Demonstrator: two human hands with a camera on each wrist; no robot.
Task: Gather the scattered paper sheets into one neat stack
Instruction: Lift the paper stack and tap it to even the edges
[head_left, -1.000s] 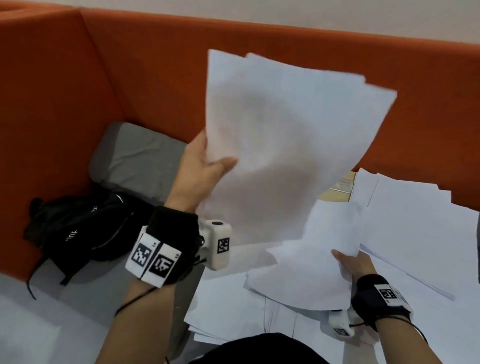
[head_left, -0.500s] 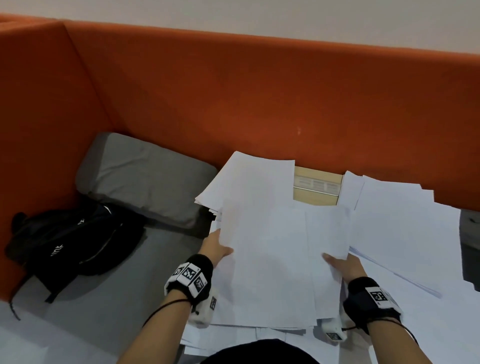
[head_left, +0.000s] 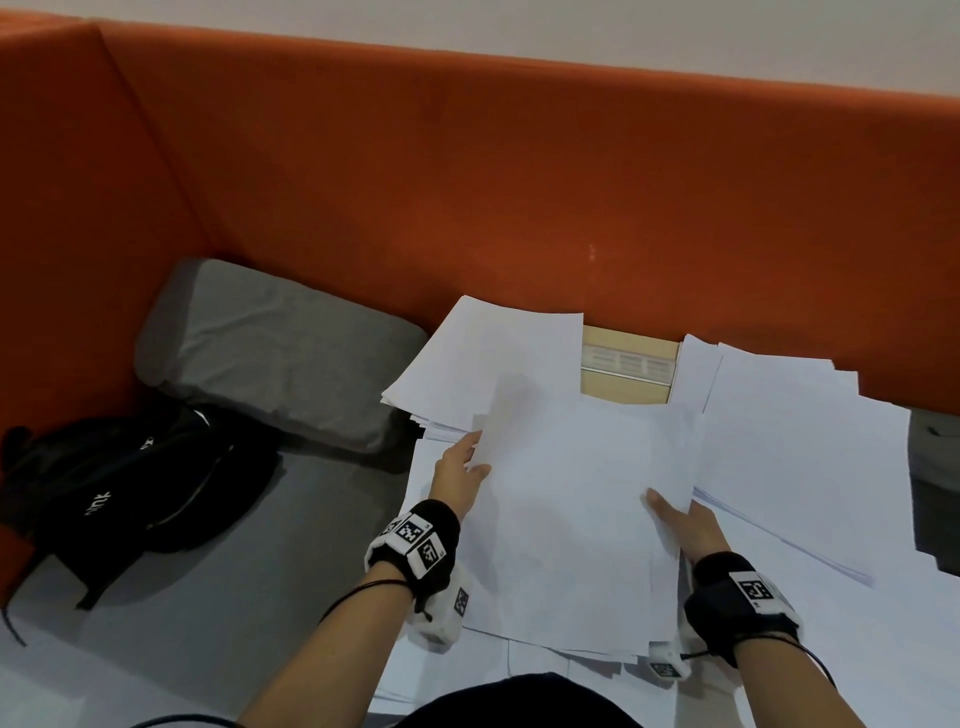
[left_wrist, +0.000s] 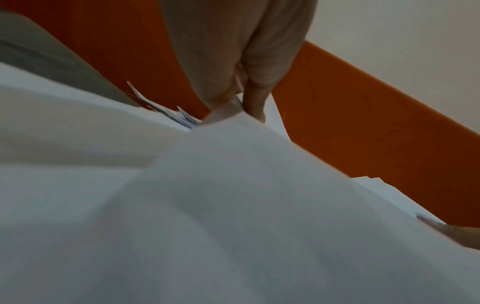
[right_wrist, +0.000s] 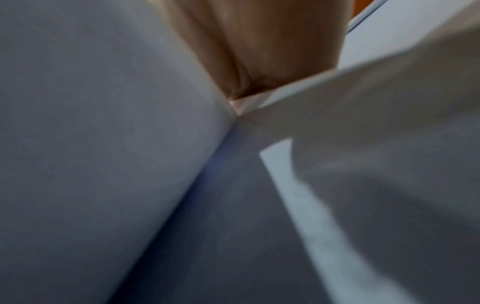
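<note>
My left hand (head_left: 460, 470) has its thumb on top of the left edge of the middle bundle (head_left: 571, 519) and fingers tucked under, so it's pinching that edge. My right hand (head_left: 685, 527) is on the bundle's right edge, thumb laid on top; the right wrist view is all blur and paper, so I can't tell how the fingers underneath lie.

Taking that bundle as my landmark: it lies flat on the counter (head_left: 631, 345) in front of me, its sheets fanned out of line at the near edge. Just behind it to the left is another pile (head_left: 488, 358), corners splayed. To its right is a wide loose spread (head_left: 800, 457), overlapping it. Further left, off the counter, a grey cushion (head_left: 270, 348) and a black bag (head_left: 130, 493).

Handling, as I judge it: light, floppy, slick sheet on sheet. One-sided lifts will let it droop and fan. I'd grip both long edges mid-length, squeeze gently, then tap the short edge down to square it.
</note>
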